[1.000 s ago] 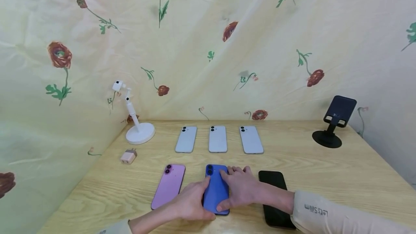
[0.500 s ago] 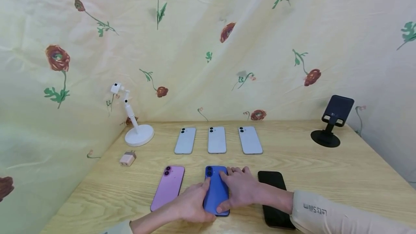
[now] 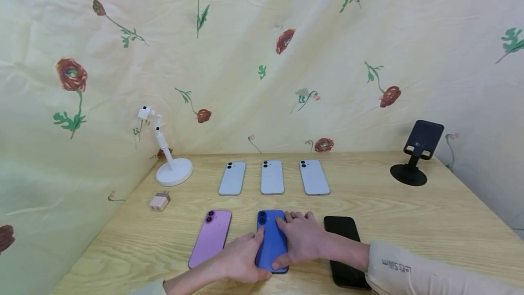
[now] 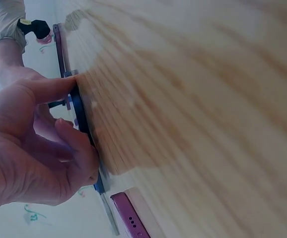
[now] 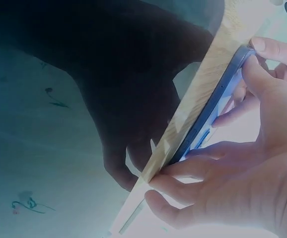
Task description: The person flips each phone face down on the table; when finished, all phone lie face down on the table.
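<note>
A blue phone (image 3: pixel 271 242) lies back side up on the wooden table, its two camera lenses at the far left corner. My left hand (image 3: pixel 244 256) grips it from the left, one fingertip by the lenses and another digit at the near corner. From the right, my right hand (image 3: pixel 304 238) holds it, thumb on the near right corner and a finger on its upper back. The right wrist view shows the dark side edge of the blue phone (image 5: pixel 210 106) between both hands. A pink-purple phone (image 3: pixel 210 238) lies left; a black phone (image 3: pixel 343 227) lies partly under my right forearm.
Three pale phones, left (image 3: pixel 232 179), middle (image 3: pixel 272 177) and right (image 3: pixel 314 177), lie in a row farther back. A white stand (image 3: pixel 175 172) and a charger plug (image 3: pixel 160 201) are at the left. A black phone stand (image 3: pixel 417 154) stands at the back right, before a floral cloth.
The head view shifts slightly, so the table things drift a little left. Both hands keep their hold on the blue phone, which stays in place on the table.
</note>
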{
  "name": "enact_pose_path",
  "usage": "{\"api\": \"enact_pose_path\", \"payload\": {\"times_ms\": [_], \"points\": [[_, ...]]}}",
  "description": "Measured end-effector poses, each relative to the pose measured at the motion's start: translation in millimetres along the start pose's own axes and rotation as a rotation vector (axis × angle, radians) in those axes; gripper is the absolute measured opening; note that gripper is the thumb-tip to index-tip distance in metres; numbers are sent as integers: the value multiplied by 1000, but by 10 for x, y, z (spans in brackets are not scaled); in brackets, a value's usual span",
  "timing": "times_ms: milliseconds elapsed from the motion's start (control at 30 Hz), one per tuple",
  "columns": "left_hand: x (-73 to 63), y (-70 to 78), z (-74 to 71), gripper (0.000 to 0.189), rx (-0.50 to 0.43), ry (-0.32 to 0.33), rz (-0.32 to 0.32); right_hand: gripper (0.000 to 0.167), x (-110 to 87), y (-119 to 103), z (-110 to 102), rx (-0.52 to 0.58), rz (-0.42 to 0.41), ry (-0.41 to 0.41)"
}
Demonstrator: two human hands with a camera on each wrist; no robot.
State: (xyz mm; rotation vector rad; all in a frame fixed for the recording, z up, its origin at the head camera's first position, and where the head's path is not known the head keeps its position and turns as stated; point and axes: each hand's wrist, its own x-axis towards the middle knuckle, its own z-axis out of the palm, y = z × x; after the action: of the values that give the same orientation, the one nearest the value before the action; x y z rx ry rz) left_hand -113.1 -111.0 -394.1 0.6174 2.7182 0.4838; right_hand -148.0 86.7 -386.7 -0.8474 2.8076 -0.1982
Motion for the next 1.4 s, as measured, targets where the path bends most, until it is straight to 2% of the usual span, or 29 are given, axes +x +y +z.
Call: {"api": "enact_pose_path", "payload": {"times_ms": [167, 300, 367, 467, 533, 600, 700, 767, 967, 1067, 1267, 1400], "points": [[-5, -22, 28, 101, 0, 30, 14, 100, -65, 70, -39, 87, -23, 45], [-37, -35, 33, 101, -41, 69, 21, 83, -198, 258, -150, 216, -114, 147], [-47, -31, -2, 95, -67, 125, 27, 74, -292, 400, -232, 263, -173, 183], [-39, -9, -80, 72, -126, 258, 81, 64, -474, 641, -344, 306, -226, 183], [-13, 24, -136, 54, -173, 333, 139, 62, -614, 804, -406, 314, -223, 161], [20, 76, -163, 41, -226, 366, 194, 66, -746, 962, -446, 322, -185, 121], [68, 200, -141, 38, -275, 339, 238, 78, -911, 1168, -455, 339, -133, 60], [98, 297, -96, 42, -261, 311, 251, 85, -993, 1284, -426, 335, -121, 42], [224, 591, 50, 66, -134, 225, 268, 103, -1151, 1538, -286, 389, -138, 9], [300, 689, 119, 76, -79, 147, 290, 108, -1164, 1583, -225, 421, -140, -3], [469, 805, 261, 94, -53, -2, 308, 113, -1166, 1569, -135, 401, -166, 1], [554, 877, 322, 100, 0, -39, 330, 114, -1192, 1570, -80, 380, -189, 24]]}}
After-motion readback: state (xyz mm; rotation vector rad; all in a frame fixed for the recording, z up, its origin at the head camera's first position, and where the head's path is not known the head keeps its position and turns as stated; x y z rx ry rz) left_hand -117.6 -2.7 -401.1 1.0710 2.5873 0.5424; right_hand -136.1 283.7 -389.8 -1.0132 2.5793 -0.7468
